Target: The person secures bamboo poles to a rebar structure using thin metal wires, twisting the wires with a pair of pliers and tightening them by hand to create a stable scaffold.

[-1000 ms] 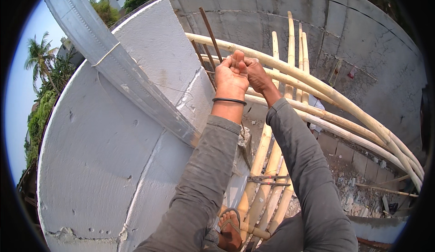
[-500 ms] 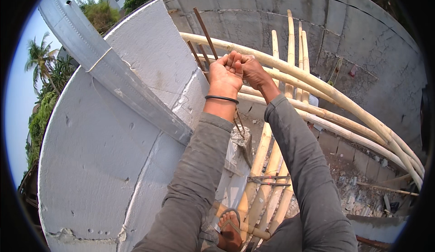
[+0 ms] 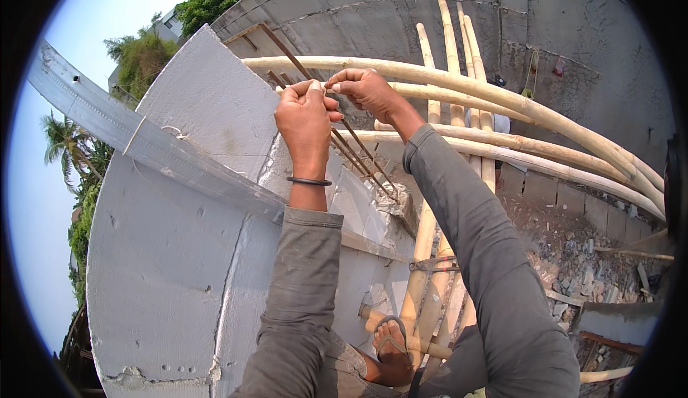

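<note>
My left hand (image 3: 307, 122), with a black band at its wrist, is closed, its fingertips pinched together beside the rusty steel rods (image 3: 351, 160). Close on its right, my right hand (image 3: 370, 98) pinches with thumb and forefinger, the tips almost meeting those of the left. Whatever lies between the fingertips is too small to make out. Behind and below both hands the rods slant down to a rough concrete stub (image 3: 401, 204). A bent rod end (image 3: 276, 37) rises past the top of the block wall.
On the left stands a light grey block wall (image 3: 165, 255) with a metal channel (image 3: 179, 158) leaning across it. Bamboo poles (image 3: 573, 156) cross at right. A dark two-handled tool (image 3: 433, 263) lies on bamboo by my sandalled foot (image 3: 390, 344). Rubble (image 3: 588, 276) covers ground far below.
My hands, pressed together before, are now slightly apart with fingertips facing each other. They have shifted left in view, and more of the rods shows. The view has turned a little.
</note>
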Available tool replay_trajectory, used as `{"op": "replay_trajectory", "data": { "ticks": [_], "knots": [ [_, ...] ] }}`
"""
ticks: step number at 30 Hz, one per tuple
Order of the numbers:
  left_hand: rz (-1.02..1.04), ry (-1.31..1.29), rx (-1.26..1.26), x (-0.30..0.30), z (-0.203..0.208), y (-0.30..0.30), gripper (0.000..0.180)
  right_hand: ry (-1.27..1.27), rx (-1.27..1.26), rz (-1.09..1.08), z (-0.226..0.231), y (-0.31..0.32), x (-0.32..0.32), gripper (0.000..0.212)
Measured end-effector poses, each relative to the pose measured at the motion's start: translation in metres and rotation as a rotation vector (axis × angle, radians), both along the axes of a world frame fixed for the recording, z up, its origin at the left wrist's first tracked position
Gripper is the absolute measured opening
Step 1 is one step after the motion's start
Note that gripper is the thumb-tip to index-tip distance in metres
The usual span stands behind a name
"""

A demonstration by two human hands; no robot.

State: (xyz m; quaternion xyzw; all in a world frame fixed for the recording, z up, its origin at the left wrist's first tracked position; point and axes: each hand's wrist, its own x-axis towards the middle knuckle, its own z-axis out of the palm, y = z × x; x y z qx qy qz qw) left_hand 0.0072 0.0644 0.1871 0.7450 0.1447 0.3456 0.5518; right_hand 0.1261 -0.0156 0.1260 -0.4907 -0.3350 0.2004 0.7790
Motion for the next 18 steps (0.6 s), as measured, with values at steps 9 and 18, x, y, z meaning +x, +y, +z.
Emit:
{"op": "replay_trajectory", "data": {
  "ticks": [9,18],
  "knots": [
    [0.358,0.414,1.151,0.016,0.02,0.011,0.024,-0.214,-0.199,-0.259,0.003,0.0,0.008,0.022],
    [0.24,0.288,1.269,0.017,0.004,0.007,0.017,-0.505,-0.27,-0.497,0.0,0.019,0.013,0.021]
  ]
}}
